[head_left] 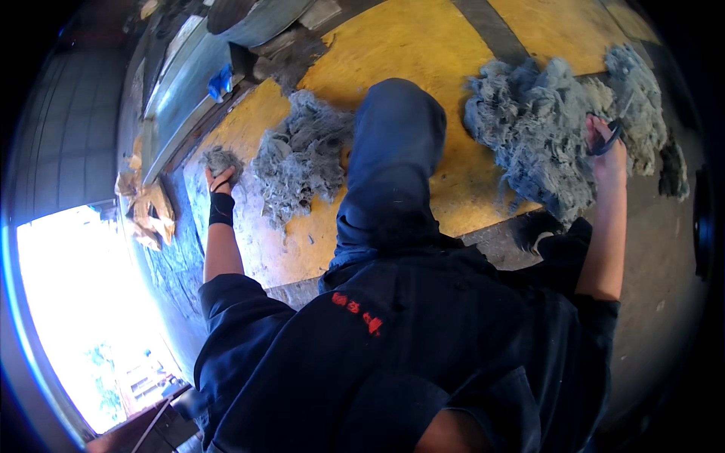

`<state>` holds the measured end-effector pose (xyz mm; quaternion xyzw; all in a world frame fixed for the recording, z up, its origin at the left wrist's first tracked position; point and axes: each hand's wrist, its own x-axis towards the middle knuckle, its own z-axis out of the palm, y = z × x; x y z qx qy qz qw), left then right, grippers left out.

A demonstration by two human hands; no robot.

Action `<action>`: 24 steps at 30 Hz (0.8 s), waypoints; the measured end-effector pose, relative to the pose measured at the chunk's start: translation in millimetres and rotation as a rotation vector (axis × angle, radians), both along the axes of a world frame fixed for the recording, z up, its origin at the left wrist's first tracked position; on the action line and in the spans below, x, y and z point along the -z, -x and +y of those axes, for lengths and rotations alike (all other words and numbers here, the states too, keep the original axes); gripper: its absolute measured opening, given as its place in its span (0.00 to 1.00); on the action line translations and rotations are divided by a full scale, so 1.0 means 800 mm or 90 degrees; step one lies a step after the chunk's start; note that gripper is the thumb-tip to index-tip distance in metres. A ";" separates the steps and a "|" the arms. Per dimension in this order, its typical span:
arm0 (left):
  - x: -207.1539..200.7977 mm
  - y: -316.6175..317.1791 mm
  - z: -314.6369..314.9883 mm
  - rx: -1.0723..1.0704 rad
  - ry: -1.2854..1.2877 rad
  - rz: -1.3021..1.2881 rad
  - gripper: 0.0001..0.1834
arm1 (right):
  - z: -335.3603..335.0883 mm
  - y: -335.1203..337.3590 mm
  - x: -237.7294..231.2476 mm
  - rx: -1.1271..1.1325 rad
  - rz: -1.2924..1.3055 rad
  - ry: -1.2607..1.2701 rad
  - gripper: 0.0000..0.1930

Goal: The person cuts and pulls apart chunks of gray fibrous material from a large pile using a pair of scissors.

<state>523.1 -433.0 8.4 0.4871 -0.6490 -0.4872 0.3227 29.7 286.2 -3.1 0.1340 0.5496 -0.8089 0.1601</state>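
Observation:
My left hand (219,180), with a black band at the wrist, is closed around a small clump of grey fibre (223,159). Just right of it lies a loose heap of grey fibre (302,155) on the yellow floor. Out to the right, my right hand (610,157) grips a tool with a dark curved handle (609,143); its working end is hard to make out. That hand is beside a large shaggy grey fibre pile (529,128), and another grey fibre heap (638,106) sits just past it.
My bent knee (396,136) in dark trousers rises between the heaps. Metal framing (181,98) with a blue scrap (220,81) stands at the far left. A torn tan bag (143,202) lies near the bright doorway (83,302). Dark strips cross the yellow floor (408,38).

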 end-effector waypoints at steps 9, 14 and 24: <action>0.041 0.118 -0.067 0.106 -0.141 -0.448 0.19 | 0.065 0.010 -0.044 0.157 0.110 0.087 0.07; 0.011 0.399 0.035 0.455 -0.024 -0.184 0.16 | 0.085 0.010 -0.088 0.282 0.088 0.161 0.14; 0.143 0.692 0.532 0.978 0.107 -0.328 0.21 | 0.100 0.023 -0.100 0.273 0.119 0.335 0.16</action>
